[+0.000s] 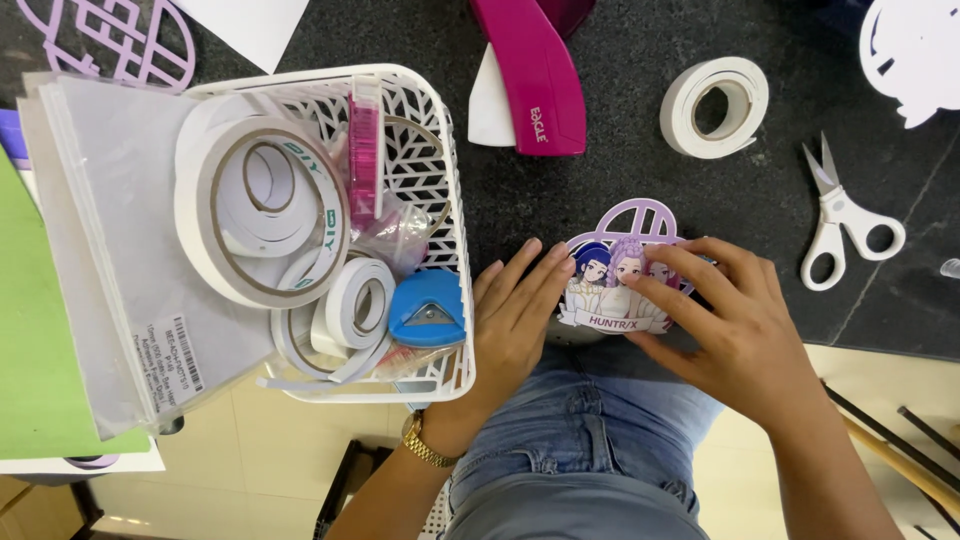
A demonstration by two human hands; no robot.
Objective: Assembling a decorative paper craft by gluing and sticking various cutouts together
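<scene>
Your left hand and right hand both press on a paper cutout of cartoon figures backed by a lilac arch, lying at the near edge of the dark worktop just above your lap. Fingers of both hands lie flat and fairly close together on its face, pinning it rather than gripping it. The figures look already seated on the arch, so the layering seems mostly done; the pressing down appears unfinished. Just left stands a white basket of tape rolls. Scissors, a loose tape roll and a magenta stapler lie beyond.
</scene>
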